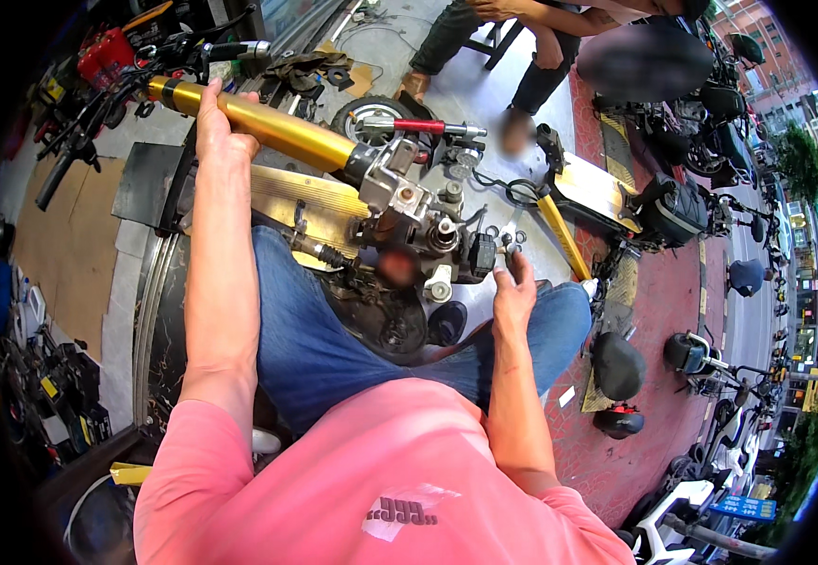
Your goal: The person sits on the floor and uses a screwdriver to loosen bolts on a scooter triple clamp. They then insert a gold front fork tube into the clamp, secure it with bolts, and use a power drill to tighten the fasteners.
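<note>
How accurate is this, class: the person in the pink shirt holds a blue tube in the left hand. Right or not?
Not quite: the tube is gold, not blue, as the head view shows. The left hand does hold it, and the shirt is pink.

Bright light; sheen on gold tube [282, 134]; corners black, edges bowed; patches blurred.
</note>
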A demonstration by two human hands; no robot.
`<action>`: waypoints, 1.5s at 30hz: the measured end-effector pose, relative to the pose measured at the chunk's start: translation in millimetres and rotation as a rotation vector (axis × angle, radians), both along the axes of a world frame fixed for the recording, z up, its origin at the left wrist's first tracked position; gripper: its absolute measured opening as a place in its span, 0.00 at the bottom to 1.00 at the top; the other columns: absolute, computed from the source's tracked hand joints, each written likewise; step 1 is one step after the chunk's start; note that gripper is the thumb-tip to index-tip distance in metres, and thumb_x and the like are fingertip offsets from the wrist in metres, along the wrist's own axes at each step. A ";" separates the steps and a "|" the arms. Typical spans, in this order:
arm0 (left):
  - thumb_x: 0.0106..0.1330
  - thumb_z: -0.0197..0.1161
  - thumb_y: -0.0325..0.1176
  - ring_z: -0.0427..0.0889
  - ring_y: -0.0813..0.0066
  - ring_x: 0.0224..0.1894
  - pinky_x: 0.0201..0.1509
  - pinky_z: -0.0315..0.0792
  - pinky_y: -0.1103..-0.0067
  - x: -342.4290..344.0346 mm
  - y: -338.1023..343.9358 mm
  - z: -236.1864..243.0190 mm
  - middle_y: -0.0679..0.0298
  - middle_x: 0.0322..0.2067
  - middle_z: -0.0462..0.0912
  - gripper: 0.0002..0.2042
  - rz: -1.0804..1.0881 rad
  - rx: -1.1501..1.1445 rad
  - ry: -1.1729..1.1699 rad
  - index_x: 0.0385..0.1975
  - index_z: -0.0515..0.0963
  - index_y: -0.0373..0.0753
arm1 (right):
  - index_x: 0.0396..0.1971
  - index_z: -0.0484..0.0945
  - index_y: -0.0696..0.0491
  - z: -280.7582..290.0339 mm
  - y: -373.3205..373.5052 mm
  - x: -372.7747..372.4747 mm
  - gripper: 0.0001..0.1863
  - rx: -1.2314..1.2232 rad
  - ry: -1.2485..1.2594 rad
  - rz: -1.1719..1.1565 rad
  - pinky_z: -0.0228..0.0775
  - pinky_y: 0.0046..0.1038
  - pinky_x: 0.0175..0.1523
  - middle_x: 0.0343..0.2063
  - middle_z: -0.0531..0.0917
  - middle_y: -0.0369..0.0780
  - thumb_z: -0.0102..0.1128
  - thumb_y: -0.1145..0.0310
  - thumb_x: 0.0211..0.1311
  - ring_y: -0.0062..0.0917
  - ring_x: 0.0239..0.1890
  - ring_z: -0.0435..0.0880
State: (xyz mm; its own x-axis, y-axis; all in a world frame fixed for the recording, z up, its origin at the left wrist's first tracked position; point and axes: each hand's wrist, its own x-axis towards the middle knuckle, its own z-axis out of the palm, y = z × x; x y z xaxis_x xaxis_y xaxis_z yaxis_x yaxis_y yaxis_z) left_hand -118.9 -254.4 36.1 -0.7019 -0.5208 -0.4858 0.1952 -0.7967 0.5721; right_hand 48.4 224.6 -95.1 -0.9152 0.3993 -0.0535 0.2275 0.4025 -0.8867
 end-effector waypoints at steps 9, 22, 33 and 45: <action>0.69 0.70 0.49 0.86 0.59 0.37 0.48 0.83 0.57 32.3 11.8 2.1 0.58 0.31 0.83 0.19 0.055 0.059 0.066 0.43 0.76 0.39 | 0.57 0.80 0.61 122.6 -69.9 -30.8 0.22 -0.090 0.238 0.338 0.74 0.33 0.60 0.51 0.87 0.45 0.67 0.68 0.65 0.31 0.53 0.84; 0.72 0.62 0.52 0.84 0.58 0.43 0.56 0.78 0.50 57.8 13.9 0.1 0.56 0.37 0.84 0.21 0.090 0.212 0.107 0.52 0.74 0.42 | 0.58 0.83 0.56 143.6 -81.6 -37.3 0.26 0.196 0.340 0.619 0.71 0.37 0.63 0.48 0.86 0.48 0.72 0.69 0.57 0.42 0.55 0.80; 0.67 0.66 0.53 0.83 0.61 0.38 0.53 0.79 0.58 76.0 47.0 6.1 0.57 0.30 0.81 0.23 0.030 0.267 0.159 0.45 0.73 0.37 | 0.42 0.86 0.54 134.4 -77.0 -42.9 0.11 0.179 0.259 0.724 0.73 0.37 0.56 0.40 0.88 0.44 0.70 0.74 0.58 0.41 0.46 0.84; 0.64 0.68 0.47 0.82 0.59 0.43 0.58 0.79 0.62 81.7 65.0 4.8 0.57 0.36 0.80 0.21 0.102 0.336 0.124 0.44 0.75 0.35 | 0.44 0.88 0.54 114.8 -65.4 -43.2 0.11 0.175 0.341 0.705 0.76 0.34 0.49 0.34 0.90 0.43 0.70 0.74 0.60 0.38 0.37 0.88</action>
State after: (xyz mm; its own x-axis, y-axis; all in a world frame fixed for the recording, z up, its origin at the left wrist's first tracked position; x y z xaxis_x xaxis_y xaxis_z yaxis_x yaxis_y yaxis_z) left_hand -37.2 -189.4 40.9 -0.7189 -0.4169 -0.5561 0.3343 -0.9089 0.2493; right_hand 5.2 159.2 19.8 -0.9098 -0.3024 0.2843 -0.4043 0.4902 -0.7722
